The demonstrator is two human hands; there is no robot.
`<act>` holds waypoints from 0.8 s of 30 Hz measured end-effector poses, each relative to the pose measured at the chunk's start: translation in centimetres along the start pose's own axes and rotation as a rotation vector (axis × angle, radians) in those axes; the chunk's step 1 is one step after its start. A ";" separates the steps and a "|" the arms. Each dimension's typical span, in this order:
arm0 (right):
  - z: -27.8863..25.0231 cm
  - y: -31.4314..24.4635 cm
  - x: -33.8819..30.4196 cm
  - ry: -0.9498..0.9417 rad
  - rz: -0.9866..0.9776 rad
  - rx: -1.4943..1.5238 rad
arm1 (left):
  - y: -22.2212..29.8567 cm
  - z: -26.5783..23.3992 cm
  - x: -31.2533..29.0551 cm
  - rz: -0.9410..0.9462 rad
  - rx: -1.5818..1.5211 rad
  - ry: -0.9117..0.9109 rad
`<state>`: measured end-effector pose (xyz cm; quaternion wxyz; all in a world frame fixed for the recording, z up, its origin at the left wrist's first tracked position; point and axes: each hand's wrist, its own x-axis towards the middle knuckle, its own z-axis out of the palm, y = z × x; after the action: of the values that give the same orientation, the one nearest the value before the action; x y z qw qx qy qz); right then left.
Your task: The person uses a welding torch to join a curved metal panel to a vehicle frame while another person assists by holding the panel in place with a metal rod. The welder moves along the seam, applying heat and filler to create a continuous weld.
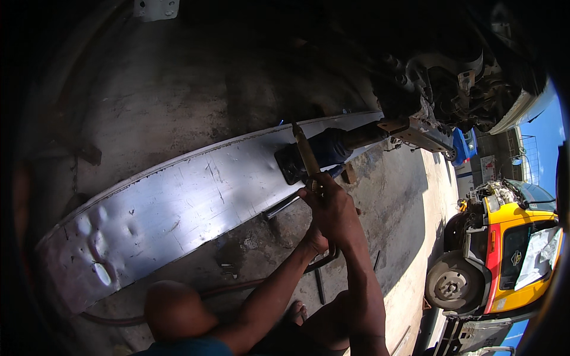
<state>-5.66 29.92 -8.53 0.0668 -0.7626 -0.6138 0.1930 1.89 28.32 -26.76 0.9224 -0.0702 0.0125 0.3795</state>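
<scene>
My right hand (333, 204) is closed around a long brass-coloured tool (307, 153) with a narrow tip. My left hand (317, 238) is bent in just below it, partly hidden behind the right wrist; what its fingers grip cannot be made out. A dark hose (331, 252) curves out beside the two hands. Beyond the tool is a dark blue bottle jack (329, 148), its ram reaching a metal beam (418, 133) under a vehicle. The tool overlaps the jack in view; contact cannot be told. A long, dented silver metal panel (184, 199) runs beside the jack.
A reddish hose (231, 289) trails over the concrete floor. A metal bar (281, 207) lies along the panel's edge, near a small wooden block (349, 174). Dark vehicle underparts (469, 83) hang at upper right. A yellow and red truck (507, 255) stands in sunlight at right.
</scene>
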 end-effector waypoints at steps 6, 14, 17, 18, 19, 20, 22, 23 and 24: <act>0.8 -0.3 0.9 0.028 -0.090 0.005 | 1.3 -0.4 -0.2 0.043 0.024 0.009; 0.7 0.6 1.0 0.064 -0.009 -0.058 | 0.2 0.1 -0.4 0.027 0.028 -0.009; 0.7 0.7 0.9 0.060 -0.005 -0.043 | 0.1 0.0 -0.4 0.026 0.032 -0.006; 0.4 0.8 0.6 0.057 0.022 -0.050 | -0.5 0.2 -0.5 0.009 0.027 -0.013; -0.1 1.1 0.2 0.056 0.055 -0.059 | -1.5 0.5 -0.5 -0.010 0.020 -0.019; 0.3 0.4 0.6 0.044 0.021 -0.042 | -0.2 0.1 -0.4 0.023 0.036 -0.013; 1.0 -0.8 1.5 0.018 -0.040 -0.011 | 2.2 -0.5 -0.6 0.086 0.068 0.001; 1.1 -0.9 1.6 0.006 -0.030 -0.007 | 2.2 -0.6 -0.6 0.085 0.064 0.001; 0.7 -0.7 1.2 0.004 -0.009 -0.006 | 1.7 -0.3 -0.6 0.068 0.055 -0.006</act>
<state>-6.37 31.12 -9.15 0.0667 -0.7604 -0.6176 0.1892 0.34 29.06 -27.23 0.9105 -0.0431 0.0228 0.4106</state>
